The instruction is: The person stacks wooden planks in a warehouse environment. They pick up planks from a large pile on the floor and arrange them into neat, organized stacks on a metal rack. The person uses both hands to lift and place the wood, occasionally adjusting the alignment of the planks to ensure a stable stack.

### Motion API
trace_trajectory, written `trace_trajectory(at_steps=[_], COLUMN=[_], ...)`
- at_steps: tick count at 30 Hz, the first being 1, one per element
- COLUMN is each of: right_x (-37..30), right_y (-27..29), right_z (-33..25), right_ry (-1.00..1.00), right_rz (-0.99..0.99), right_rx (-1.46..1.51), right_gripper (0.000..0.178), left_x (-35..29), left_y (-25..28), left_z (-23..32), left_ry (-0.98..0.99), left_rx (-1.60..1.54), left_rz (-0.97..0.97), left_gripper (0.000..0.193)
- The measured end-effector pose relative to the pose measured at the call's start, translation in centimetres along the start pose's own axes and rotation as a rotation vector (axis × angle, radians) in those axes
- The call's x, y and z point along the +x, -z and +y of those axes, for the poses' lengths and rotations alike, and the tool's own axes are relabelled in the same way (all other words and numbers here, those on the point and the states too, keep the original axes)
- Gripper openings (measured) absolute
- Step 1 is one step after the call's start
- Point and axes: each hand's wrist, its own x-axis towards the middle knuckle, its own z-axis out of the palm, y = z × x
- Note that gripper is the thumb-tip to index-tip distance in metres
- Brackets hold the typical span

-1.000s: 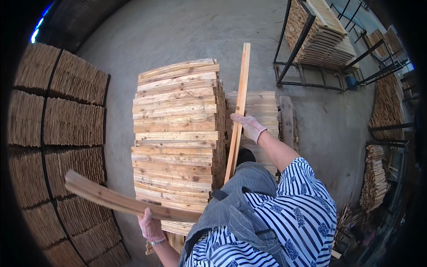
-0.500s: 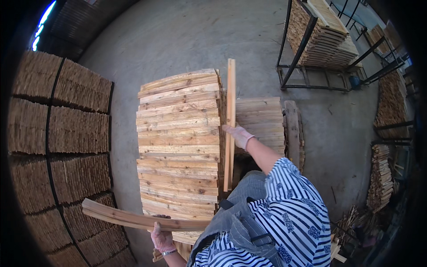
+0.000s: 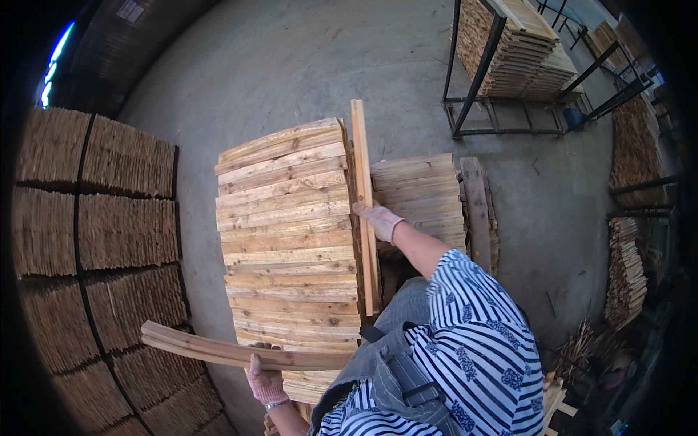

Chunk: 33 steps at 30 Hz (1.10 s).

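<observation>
My left hand [image 3: 265, 378], in a pale pink work glove, grips wooden slats [image 3: 211, 347] held together crosswise at the near end of a big stack of planks [image 3: 287, 225]. Their right end reaches my apron. My right hand [image 3: 379, 220], gloved as well, is closed around a long narrow wooden strip [image 3: 363, 160]. That strip runs lengthwise along the right side of the stack, its far end rising past the stack's far corner. Whether it is one piece or several pressed together, I cannot tell.
A lower pile of greyer planks [image 3: 418, 189] sits right of the stack, with a weathered board [image 3: 476, 203] beside it. Tall bundles of wood [image 3: 131, 225] line the left. A black metal rack [image 3: 472, 80] with stacked boards stands far right. Wood scraps [image 3: 574, 345] lie lower right.
The view has shifted slightly. My right hand and its strip sit a little further left in the picture, the strip tilted slightly more. Both hands keep their hold.
</observation>
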Motion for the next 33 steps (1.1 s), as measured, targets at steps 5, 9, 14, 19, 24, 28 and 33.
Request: trace_trajectory(at_steps=[5,9,14,19,24,28,33], right_x=[-2.0,-0.4,-2.2,-3.8,-2.2,-2.2,-4.2], right_y=[0.2,-2.1,-0.1,2.8,-3.3,-2.3,1.8], right_z=[-2.6,-3.0,-3.3,-2.8,-4.0,-4.0,-1.6], right_ry=[-0.067,-0.092,0.041,-0.045,-0.072,-0.022,-0.027], right_rz=[-0.027,-0.023,-0.058,-0.094,0.043,-0.027,0.028], right_rx=[-0.023,-0.108,-0.072,0.062,-0.102,-0.101,-0.041], right_gripper=[0.087,0.087,0.097,0.081,0.091,0.096,0.087], left_x=[-1.7,-0.3,0.1,-3.9,-3.7,-1.5,-5.7], left_y=[1.6,2.8,1.0,3.1,3.9,5.9,7.6], left_z=[-0.2,-0.3,-0.1,-1.1,-1.1,-1.3,-1.4], left_ry=[0.009,0.034,0.053,0.004,0.037,0.021,0.035], left_rx=[-0.06,-0.044,-0.01,-0.057,-0.069,-0.099,-0.202], left_rz=[0.07,0.051,-0.001,0.15,0.186,0.044,0.282], left_gripper=[0.048,0.053,0.048,0.045,0.044,0.043,0.042])
